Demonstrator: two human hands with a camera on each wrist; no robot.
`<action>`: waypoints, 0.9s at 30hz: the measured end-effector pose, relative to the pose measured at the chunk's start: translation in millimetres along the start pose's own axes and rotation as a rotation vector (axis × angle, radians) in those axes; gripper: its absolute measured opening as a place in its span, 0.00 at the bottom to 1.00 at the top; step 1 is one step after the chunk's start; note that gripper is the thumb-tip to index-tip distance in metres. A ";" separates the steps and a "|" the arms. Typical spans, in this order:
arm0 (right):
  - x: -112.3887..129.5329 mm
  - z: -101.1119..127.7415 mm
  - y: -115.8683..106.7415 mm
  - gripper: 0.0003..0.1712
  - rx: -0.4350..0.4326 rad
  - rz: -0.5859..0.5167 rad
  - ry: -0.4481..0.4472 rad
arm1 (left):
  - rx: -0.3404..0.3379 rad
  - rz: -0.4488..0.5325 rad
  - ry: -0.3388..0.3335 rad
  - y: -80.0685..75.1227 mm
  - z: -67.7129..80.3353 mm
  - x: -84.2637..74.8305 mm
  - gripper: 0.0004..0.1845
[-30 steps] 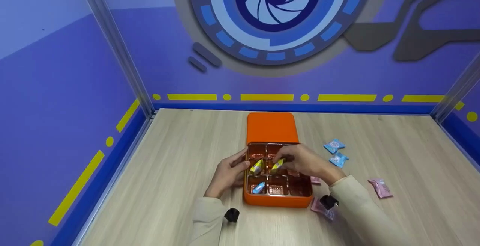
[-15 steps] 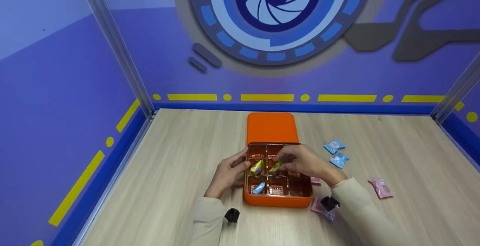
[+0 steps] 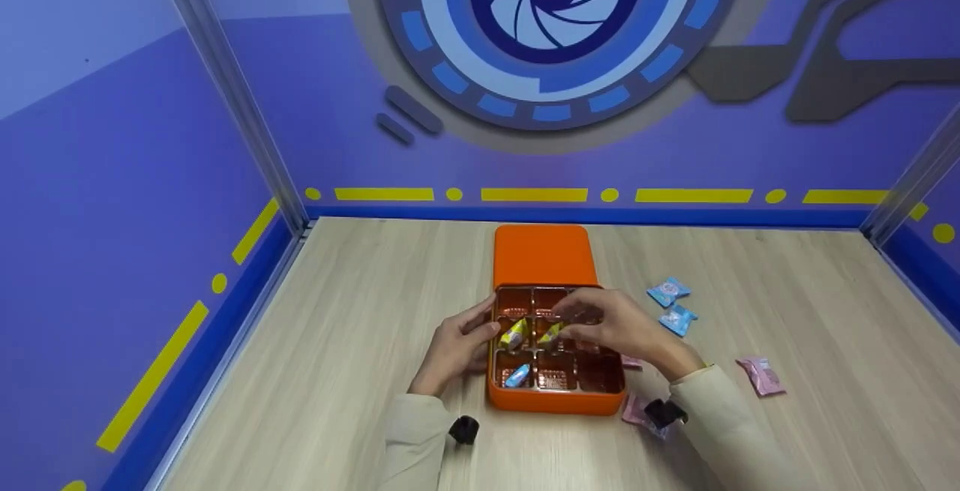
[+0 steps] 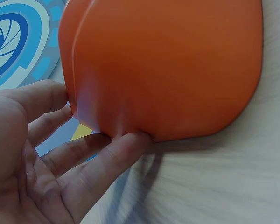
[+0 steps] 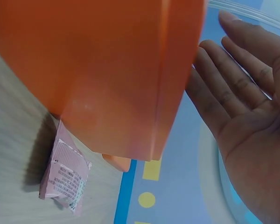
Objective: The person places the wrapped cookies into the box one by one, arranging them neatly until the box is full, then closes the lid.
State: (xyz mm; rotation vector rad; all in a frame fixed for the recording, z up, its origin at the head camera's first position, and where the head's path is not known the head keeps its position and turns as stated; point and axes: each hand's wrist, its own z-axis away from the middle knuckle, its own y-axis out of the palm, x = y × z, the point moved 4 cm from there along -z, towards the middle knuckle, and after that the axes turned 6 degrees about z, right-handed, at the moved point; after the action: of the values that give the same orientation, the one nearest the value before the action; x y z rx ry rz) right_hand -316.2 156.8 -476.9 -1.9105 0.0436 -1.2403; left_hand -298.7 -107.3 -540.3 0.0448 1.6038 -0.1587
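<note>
An orange box [image 3: 555,401] with several clear-walled compartments stands on the table. My left hand [image 3: 454,345] rests against its left side, thumb at the rim, and in the left wrist view the fingertips touch the orange wall. Over the middle compartments is my right hand [image 3: 619,326], thumb and fingers apart; the right wrist view shows them extended. A yellow wrapped candy [image 3: 550,335] lies in the centre compartment, close to the right thumb and partly hidden. Another yellow candy [image 3: 514,333] lies in the compartment left of it, and a blue candy [image 3: 517,375] in the near left one.
An orange lid [image 3: 544,255] lies behind the box. Two blue candies [image 3: 668,291] lie to the right, with a pink candy [image 3: 762,375] farther right. More pink candies [image 3: 637,410] lie beside the box's right side, partly under the right wrist. Blue panel walls [image 3: 322,116] border the table.
My right hand has let go of the yellow candy it pinched, which now sits lower in the centre compartment. The fingers have parted and drawn slightly right. My left hand has stayed put.
</note>
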 end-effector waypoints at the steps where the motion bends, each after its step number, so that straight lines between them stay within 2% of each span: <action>1: 0.0 1.1 -0.9 0.18 -0.012 0.009 0.002 | 0.000 0.001 -0.001 0.0 0.1 0.1 0.28; 8: -1.1 8.7 -5.0 0.19 -0.079 0.057 0.018 | -0.003 0.009 -0.010 0.1 1.1 0.8 0.28; 14: -4.1 13.9 -6.4 0.19 -0.103 0.034 0.029 | -0.001 0.022 -0.023 0.5 1.8 0.5 0.28; 20: -4.6 19.0 -10.1 0.17 -0.155 0.037 0.017 | 0.007 -0.001 -0.003 0.3 2.1 -1.2 0.28; 27: -5.6 24.3 -12.6 0.20 -0.180 0.008 0.028 | 0.008 -0.003 0.007 0.2 1.7 -1.0 0.28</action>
State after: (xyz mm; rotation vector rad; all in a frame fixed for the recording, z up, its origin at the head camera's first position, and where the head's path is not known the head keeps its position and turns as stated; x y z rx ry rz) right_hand -305.3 182.5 -476.8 -2.0441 0.1837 -1.2949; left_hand -297.0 -107.3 -539.3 0.0494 1.6101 -0.1672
